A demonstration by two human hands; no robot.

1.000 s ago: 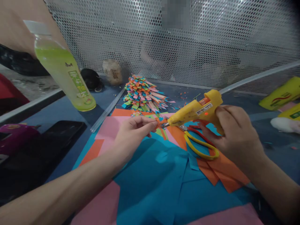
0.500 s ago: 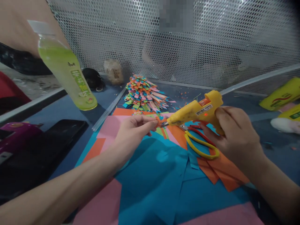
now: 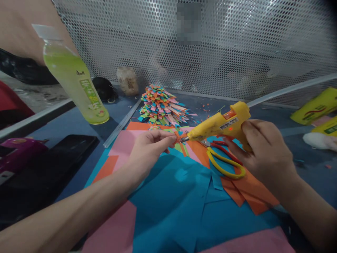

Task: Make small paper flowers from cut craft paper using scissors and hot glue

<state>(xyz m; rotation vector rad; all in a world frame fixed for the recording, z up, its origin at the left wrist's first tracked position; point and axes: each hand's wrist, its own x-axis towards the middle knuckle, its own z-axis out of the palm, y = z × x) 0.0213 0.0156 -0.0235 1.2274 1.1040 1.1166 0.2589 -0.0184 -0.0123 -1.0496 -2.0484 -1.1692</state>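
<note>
My right hand [image 3: 265,147] is wrapped round a yellow hot glue gun [image 3: 221,123] with a small red light glowing on its side. A long clear glue stick [image 3: 292,89] runs out of its back. My left hand [image 3: 155,144] pinches a small orange paper piece [image 3: 177,136] between thumb and fingertips. The gun's metal nozzle [image 3: 183,139] meets this piece or lies very close to it. Under the gun lie scissors [image 3: 226,168] with yellow and red handles, partly covered by my right hand. Blue paper sheets [image 3: 171,196] spread below both hands.
A cone of layered coloured paper strips [image 3: 163,105] stands behind my hands. A tilted-looking bottle [image 3: 73,77] of green drink, a black phone [image 3: 52,168] and a purple device [image 3: 21,154] are at left. Yellow packets [image 3: 316,107] lie at right. A perforated metal panel [image 3: 131,38] closes the back.
Both hands, the glue gun and the paper piece hold nearly the same place. Only the blurred reflection in the panel has shifted slightly.
</note>
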